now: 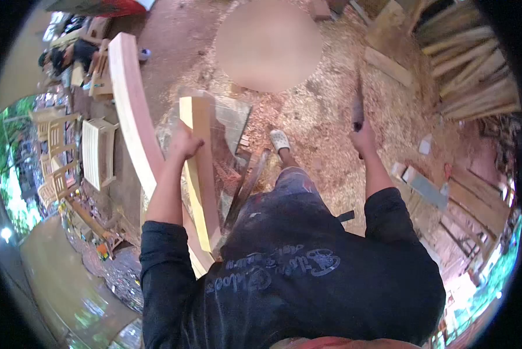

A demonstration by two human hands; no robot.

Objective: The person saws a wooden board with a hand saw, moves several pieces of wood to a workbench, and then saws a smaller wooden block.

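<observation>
My left hand [185, 141] lies on a thick pale wooden beam [201, 168], its fingers over the left edge and the thumb on the upper face. Left of that arm, a longer, curved piece of wood [132, 96] runs past my wrist. My right hand [363, 139] is closed around the handle of a dark, long, narrow tool [358, 110], which points away from me over the shavings. The tool's far end is thin and blurred, so its kind is unclear.
Wood shavings [325, 128] cover the ground. Stacked boards [476, 64] lie at the upper right, more planks [476, 198] at the right. Wooden chairs [57, 152] and a slatted bench [98, 152] stand at the left. A person [82, 53] is at the upper left.
</observation>
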